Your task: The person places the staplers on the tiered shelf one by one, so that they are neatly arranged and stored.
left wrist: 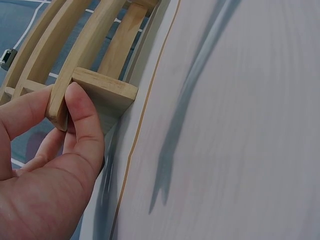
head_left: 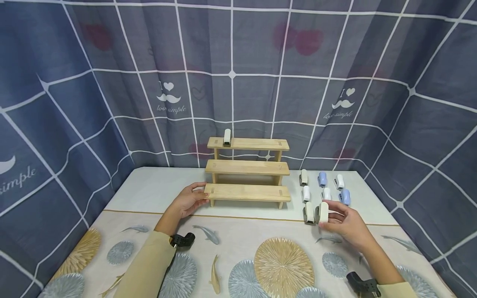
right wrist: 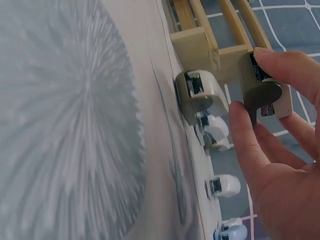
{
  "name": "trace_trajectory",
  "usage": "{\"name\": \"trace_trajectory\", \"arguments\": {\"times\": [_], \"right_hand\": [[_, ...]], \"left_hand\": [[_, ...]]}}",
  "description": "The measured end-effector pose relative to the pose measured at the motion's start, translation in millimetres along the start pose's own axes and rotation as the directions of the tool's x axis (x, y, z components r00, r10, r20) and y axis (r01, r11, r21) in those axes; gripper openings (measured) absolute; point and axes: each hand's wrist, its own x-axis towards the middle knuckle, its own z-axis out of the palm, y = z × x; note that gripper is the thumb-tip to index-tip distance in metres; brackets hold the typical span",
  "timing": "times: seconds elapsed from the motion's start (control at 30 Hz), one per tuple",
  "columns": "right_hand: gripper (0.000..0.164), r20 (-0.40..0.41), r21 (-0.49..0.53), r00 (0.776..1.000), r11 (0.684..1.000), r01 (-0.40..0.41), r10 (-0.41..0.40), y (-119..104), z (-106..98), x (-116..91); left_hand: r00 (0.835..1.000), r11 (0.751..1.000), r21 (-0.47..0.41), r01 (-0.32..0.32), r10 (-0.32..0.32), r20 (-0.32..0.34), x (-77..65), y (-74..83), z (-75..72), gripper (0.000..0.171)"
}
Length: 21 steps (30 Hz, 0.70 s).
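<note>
My left hand [head_left: 189, 200] pinches the left end of the lowest board of a three-step wooden shelf [head_left: 247, 192]; the thumb and fingers on the board's end show in the left wrist view. A cream and dark-grey mini stapler [right wrist: 260, 82] is held between the thumb and fingers of my right hand [head_left: 344, 219]. Just left of it stands another cream stapler [head_left: 309, 213] with a grey base. On the top step, near its left end, sits a white stapler [head_left: 227, 136].
Behind the held stapler are several more staplers in rows, among them a blue one [head_left: 322, 179], a white one [head_left: 306, 193] and a beige one [head_left: 303, 177]. A patterned tablecloth [head_left: 208, 269] covers the front. A checked curtain [head_left: 253, 99] hangs behind and at both sides.
</note>
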Motion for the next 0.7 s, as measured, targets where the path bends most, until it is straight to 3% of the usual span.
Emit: {"name": "trace_trajectory", "arguments": {"times": [0.7], "right_hand": [[0.078,0.037,0.028,0.997,0.997,0.066,-0.067,-8,40,20]], "left_hand": [[1.000,1.000,-0.002,-0.010,0.010,0.006,3.4,-1.2,0.3,0.066]]}}
